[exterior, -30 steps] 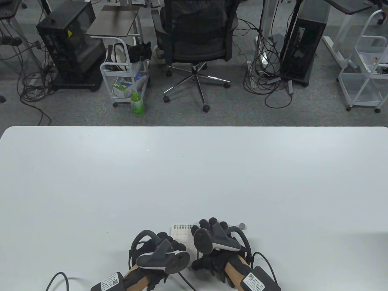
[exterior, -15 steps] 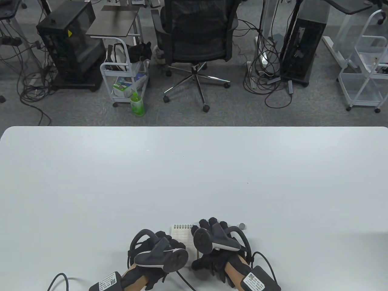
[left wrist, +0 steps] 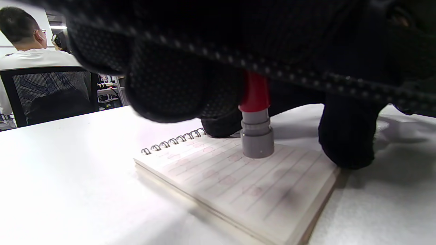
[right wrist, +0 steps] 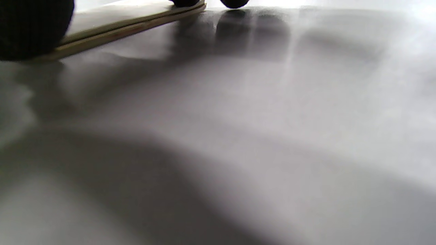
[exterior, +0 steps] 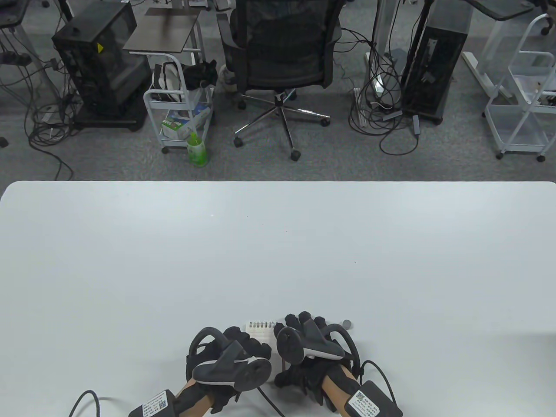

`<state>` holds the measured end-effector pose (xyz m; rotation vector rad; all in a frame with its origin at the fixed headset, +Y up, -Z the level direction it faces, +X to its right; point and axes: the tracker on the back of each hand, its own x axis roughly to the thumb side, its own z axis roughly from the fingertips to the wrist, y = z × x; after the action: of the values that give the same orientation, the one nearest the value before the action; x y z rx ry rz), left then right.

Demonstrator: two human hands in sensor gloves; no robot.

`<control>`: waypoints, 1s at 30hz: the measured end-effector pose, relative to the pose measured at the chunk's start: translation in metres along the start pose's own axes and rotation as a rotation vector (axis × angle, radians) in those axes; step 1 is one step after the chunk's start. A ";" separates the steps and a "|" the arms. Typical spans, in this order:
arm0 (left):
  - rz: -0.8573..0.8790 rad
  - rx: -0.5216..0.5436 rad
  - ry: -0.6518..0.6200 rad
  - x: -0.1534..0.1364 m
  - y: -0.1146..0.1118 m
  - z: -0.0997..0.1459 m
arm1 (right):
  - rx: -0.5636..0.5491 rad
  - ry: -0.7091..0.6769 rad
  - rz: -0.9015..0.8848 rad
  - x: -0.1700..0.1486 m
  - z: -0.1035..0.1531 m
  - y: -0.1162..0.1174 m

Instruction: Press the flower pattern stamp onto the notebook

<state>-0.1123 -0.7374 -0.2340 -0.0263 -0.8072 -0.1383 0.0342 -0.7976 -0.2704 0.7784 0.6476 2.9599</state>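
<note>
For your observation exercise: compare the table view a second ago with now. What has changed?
The left hand has crept slightly forward over the notebook, covering more of the page. The right hand, the notebook and the small grey cap beside it stayed put.

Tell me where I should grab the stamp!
Grab the stamp by its red upper barrel, coming from above with fingers wrapped around its sides. It stands upright with its grey base flat on the notebook, so the top is the only free part.

Even overhead brightness; right wrist view blurred, dim, heavily shadowed.
</note>
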 end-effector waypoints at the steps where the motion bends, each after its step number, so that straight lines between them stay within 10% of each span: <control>1: 0.001 0.003 -0.002 0.001 -0.001 -0.001 | 0.000 0.000 0.000 0.000 0.000 0.000; 30: -0.016 -0.038 -0.010 0.013 -0.007 -0.011 | 0.000 -0.002 -0.001 0.001 0.000 0.000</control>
<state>-0.0970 -0.7465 -0.2325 -0.0564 -0.8152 -0.1688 0.0335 -0.7979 -0.2703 0.7798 0.6483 2.9577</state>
